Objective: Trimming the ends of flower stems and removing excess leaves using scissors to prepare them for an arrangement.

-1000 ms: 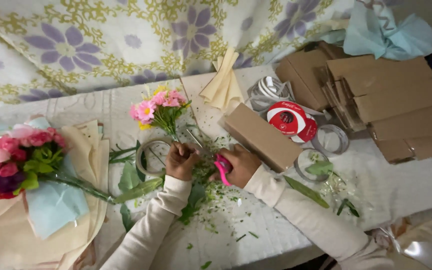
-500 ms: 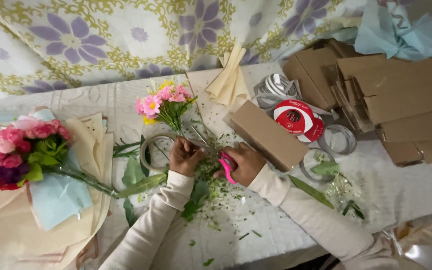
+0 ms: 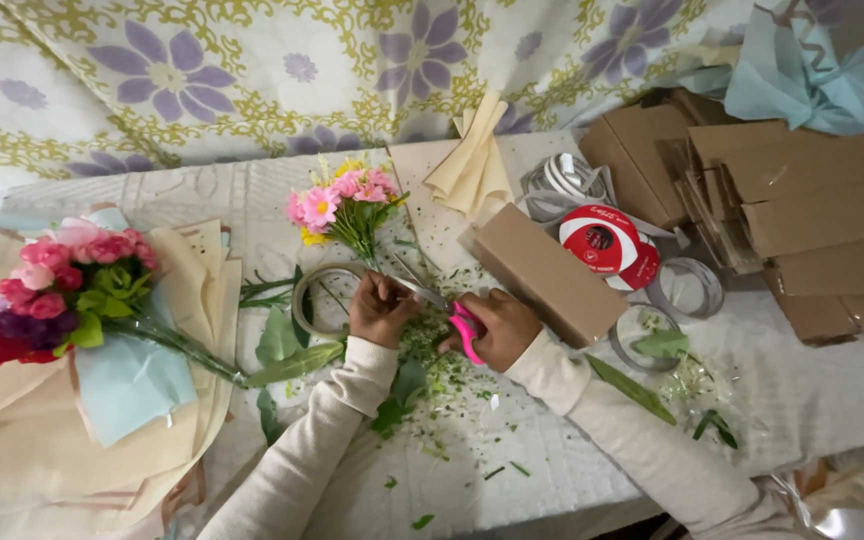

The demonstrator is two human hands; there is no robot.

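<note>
My left hand (image 3: 380, 308) grips the green stems of a small bunch of pink and yellow flowers (image 3: 344, 203) lying on the white table (image 3: 572, 470). My right hand (image 3: 500, 328) holds pink-handled scissors (image 3: 457, 322), their blades pointing left toward the stems just below my left hand. Cut green bits (image 3: 442, 385) lie scattered under both hands.
A finished bouquet (image 3: 62, 295) of pink, red and purple flowers lies on cream and blue wrapping paper at the left. A brown box (image 3: 542, 272), red tape roll (image 3: 602, 243), ribbon coils (image 3: 562, 182), clear tape rings (image 3: 692, 288) and stacked brown cardboard (image 3: 812, 215) fill the right.
The view has shifted slightly. Both hands stay at the stems; the scissors remain against them with little visible movement.
</note>
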